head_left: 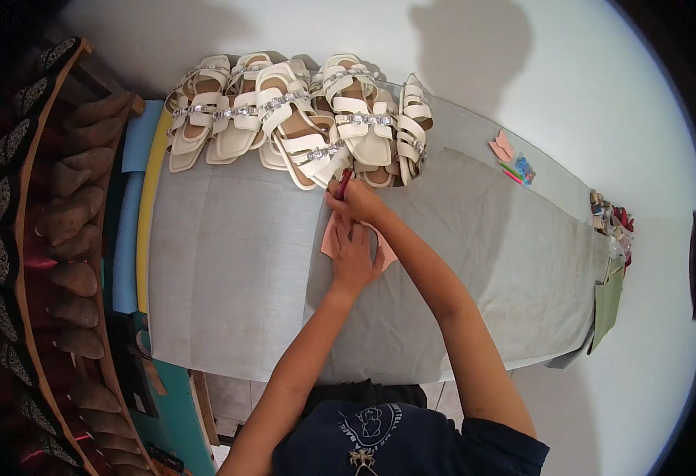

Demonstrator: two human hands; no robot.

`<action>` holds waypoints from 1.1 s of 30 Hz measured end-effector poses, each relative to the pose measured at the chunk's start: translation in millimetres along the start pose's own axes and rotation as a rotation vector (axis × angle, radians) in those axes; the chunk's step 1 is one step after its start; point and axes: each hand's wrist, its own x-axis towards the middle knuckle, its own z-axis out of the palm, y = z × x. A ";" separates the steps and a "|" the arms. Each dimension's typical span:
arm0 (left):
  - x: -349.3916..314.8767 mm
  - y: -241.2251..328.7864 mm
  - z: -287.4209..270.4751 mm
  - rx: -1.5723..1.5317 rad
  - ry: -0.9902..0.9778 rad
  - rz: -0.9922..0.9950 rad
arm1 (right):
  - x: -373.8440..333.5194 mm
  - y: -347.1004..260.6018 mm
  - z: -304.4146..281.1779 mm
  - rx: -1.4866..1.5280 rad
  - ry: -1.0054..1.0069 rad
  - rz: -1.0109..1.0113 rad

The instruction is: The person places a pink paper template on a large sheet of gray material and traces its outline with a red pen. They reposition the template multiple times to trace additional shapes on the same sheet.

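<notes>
My left hand (353, 255) lies on a pink cut sheet (387, 252) on the grey cloth, its fingers stretched out and pointing away from me. The pink piece shows on both sides of that hand. Just beyond the fingertips, my right hand (357, 201) is closed around a slim dark red tool (342, 186). Its tip is too small to make out. White strappy sandals with sparkling stone bands stand close in front; the nearest sandal (316, 155) almost meets the right hand.
The grey cloth (221, 278) covers the table. More pink pieces (502, 146) lie at the far right, beside coloured pens (512, 173) and a small blue item (525, 170). Racks of wooden shoe lasts (74, 214) stand at the left, next to blue rolls (128, 238).
</notes>
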 end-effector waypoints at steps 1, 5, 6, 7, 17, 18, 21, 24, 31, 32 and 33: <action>0.1 0.4 0.2 0.002 0.001 0.001 | -1.0 1.2 0.4 -0.011 0.006 -0.006; -0.4 0.1 0.7 -0.006 0.002 -0.002 | -4.9 4.4 3.1 -0.067 0.026 -0.017; -0.1 -0.2 1.0 -0.009 0.006 -0.007 | -5.6 4.8 4.2 -0.078 0.027 -0.018; 0.2 0.1 1.2 -0.013 0.010 -0.011 | -6.6 6.0 4.8 -0.091 0.030 -0.018; -0.6 -1.4 0.6 0.001 0.025 0.011 | -13.8 12.5 -0.2 -0.129 0.061 -0.040; -0.8 -2.1 0.1 0.004 0.020 0.006 | -13.8 10.2 -2.5 -0.110 0.054 -0.040; 0.9 1.4 1.3 -0.015 0.019 0.010 | -15.6 15.8 -5.4 -0.115 0.029 -0.004; -0.2 0.0 1.9 -0.009 0.022 0.010 | -12.3 11.4 -3.9 -0.121 0.046 -0.035; 0.4 1.1 -0.5 -0.009 -0.015 0.010 | -5.1 4.3 0.7 -0.052 0.010 0.078; 0.3 0.7 -0.4 -0.007 0.003 0.012 | -4.9 3.8 0.8 -0.041 0.014 0.075; 0.3 0.3 -0.4 -0.005 0.020 0.015 | -4.8 3.4 0.8 -0.030 0.019 0.072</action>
